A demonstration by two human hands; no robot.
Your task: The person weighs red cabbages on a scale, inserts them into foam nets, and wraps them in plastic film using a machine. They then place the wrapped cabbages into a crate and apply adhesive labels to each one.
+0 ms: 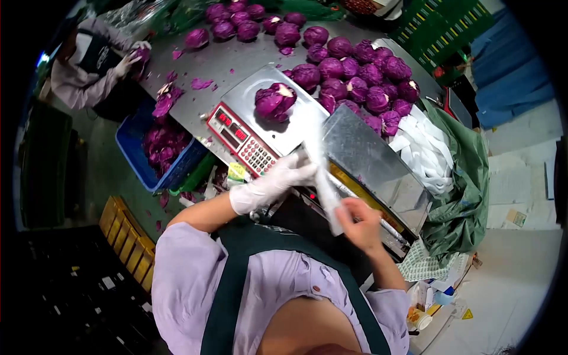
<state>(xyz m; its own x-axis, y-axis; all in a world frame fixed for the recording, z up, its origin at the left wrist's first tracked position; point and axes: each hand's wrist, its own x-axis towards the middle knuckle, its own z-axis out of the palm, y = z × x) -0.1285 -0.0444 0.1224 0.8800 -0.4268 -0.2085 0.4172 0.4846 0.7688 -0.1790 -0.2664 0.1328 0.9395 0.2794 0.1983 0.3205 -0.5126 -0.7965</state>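
Note:
My left hand [278,182], in a white glove, is closed on a long, thin white strip [324,186]. The strip is smeared by motion and what it is made of does not show. Around its lower end the bare fingers of my right hand [359,223] are bent. A red cabbage [275,102] rests on the steel plate of the weighing scale [305,127], just beyond my hands. The scale's red keypad panel [242,137] has lit digits and lies above my left wrist.
Several red cabbages [370,74] are piled on the steel table [198,62]. A metal-topped box [378,157] and white strips [423,148] lie to the right. At the left, a blue crate [133,148] holds cabbage leaves, and a co-worker [94,65] handles a cabbage.

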